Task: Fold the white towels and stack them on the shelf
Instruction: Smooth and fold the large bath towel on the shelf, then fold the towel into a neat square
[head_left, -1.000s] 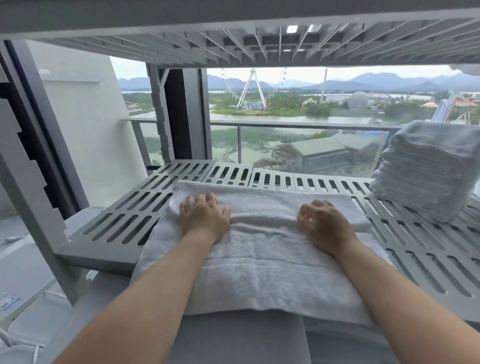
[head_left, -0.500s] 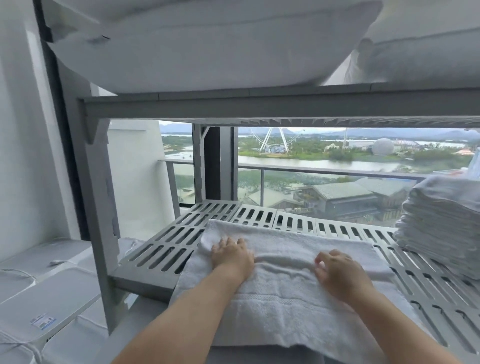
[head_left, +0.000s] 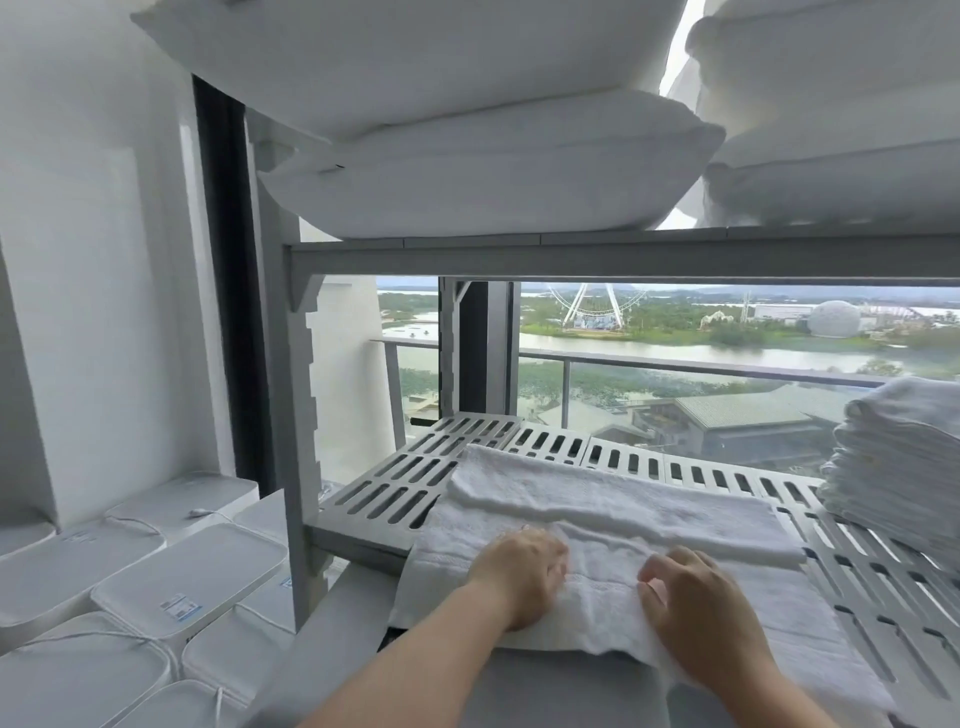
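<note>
White terry towel (head_left: 613, 509) lies flat on the slatted grey shelf (head_left: 415, 483), long axis left-right, parallel to the shelf's front edge. Its far part is folded into a band just beyond both hands. The near edge hangs over the shelf front, under the wrists.

Left hand (head_left: 519, 577): on the towel's middle, fingers curled down into the cloth, gripping a fold. Right hand (head_left: 696, 603): just beside it, fingers and thumb curled, pinching the cloth. The cloth is bunched between the two hands.

Edges: the towel's left end sits left of the left hand, close to the shelf's left rim. The right end runs out past the right hand.

Room: bare slats beyond the towel up to the back rim, and a strip of bare slats right of the right hand.

Obstacles: stack (head_left: 893, 467) of folded towels far right of the right hand, at frame edge. Post (head_left: 298, 415) left of the left hand. Upper shelf overhead carries pillows (head_left: 467, 171). White lidded bins (head_left: 192, 582) sit low, left of the left arm. Window and balcony rail lie behind the shelf.
</note>
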